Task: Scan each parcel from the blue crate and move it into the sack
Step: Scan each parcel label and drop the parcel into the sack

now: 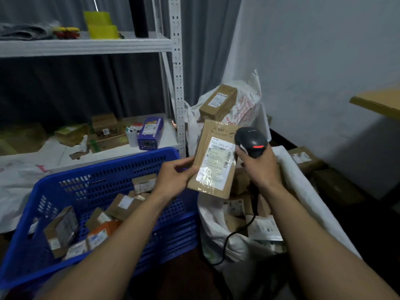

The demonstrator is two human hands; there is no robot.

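- Dim store room, with a white wall (313,61) on the right and a grey curtain (207,40) at the back.
- Closest on the left sits a big blue plastic crate with holes (121,169). Lots of small brown cardboard parcels (60,230) lie inside it, waiting to be scanned.
- Just beside the crate, on the right, is an open white woven sack (218,232). Some brown and white parcels (266,230) are in it already.
- A thin black cord (229,237) hangs down over the mouth of the sack.
- The left hand (173,178) pinches a flat brown paper parcel (213,156) by its lower left edge, thumb on the front. The parcel is held up in the air, between the crate and the sack, with its white label facing us.
- The right hand (259,167) is wrapped around the handle of a black hand scanner (251,139). A red light glows on the scanner, and its head is right next to the label.
- This looks like the scanning step. After that, the parcel needs to go down into the sack.
- A bit farther back, another white sack with red print (246,105) has a long brown box (218,100) on top.
- Farthest away is a white metal shelf (86,45), with a purple box (150,133) lower down and yellow plastic things (100,27) up high.
- Some of the job looks done, but the crate holds many parcels, so there is a lot left.
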